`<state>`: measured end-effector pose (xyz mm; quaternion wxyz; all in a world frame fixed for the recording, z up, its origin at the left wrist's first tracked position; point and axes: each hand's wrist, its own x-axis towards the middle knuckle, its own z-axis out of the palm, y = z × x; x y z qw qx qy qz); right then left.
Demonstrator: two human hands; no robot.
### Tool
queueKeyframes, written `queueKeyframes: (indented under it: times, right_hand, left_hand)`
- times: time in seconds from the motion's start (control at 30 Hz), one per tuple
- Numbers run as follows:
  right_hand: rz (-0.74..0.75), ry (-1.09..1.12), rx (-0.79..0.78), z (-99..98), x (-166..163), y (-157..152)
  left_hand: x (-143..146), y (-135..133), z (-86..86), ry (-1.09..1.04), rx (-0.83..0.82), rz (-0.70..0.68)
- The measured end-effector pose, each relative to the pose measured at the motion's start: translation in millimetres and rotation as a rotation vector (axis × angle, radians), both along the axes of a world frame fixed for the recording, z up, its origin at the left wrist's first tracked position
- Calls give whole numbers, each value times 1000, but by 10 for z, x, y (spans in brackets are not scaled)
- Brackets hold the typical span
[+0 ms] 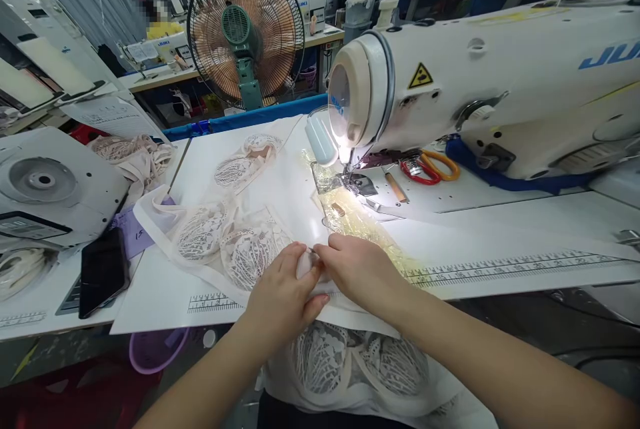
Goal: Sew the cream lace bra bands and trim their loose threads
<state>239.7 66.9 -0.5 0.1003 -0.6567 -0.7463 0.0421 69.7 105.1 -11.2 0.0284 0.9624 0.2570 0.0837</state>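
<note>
My left hand (283, 292) is closed on the edge of a pale lace bra (250, 256) at the front edge of the sewing table. Thumb and fingers pinch its white fabric. Against it, my right hand (357, 272) is closed in a pinch, its fingertips meeting the left ones. A tiny greyish thing shows between the fingertips, too small to name. The bra's lace cups lie spread to the left of my hands. Below the table edge, another lace bra (360, 366) hangs over my lap. How the fabric runs under my palms is hidden.
A lit sewing machine (430, 89) stands at the right, with red-and-orange-handled scissors (430, 168) and a wooden-handled tool (396, 187) beside it. Another bra (247, 162) lies farther back. A phone (104, 272) is at left; a fan (245, 29) stands behind. People work in the background.
</note>
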Motion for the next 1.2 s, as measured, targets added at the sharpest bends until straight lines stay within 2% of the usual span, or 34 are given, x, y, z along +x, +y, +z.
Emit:
queueKeyframes:
  times: [0.27,0.43,0.6,0.77,0.9,1.07,1.2]
  right_hand:
    - [17,-48,-66,129,140,-201]
    - [11,14,-3,73,97,-134]
    - [11,6,-9,9,116,-128]
    - [-1,-57,-85,85,238,-300]
    - [-34,-38,-59,131,298,-394]
    - [-47,24,16,73,261,-343]
    - [-13,76,0,33,208,-274]
  left_hand:
    - [4,-6,-32,-19,52,-9]
    - [1,1,-30,-23,56,-17]
    - [8,5,-24,-17,73,-17]
    - [-2,16,-25,-20,93,-40]
    - [1,23,-9,-36,124,-60]
    - [98,-109,10,-92,154,-90]
    - [191,-239,-24,-70,115,-108]
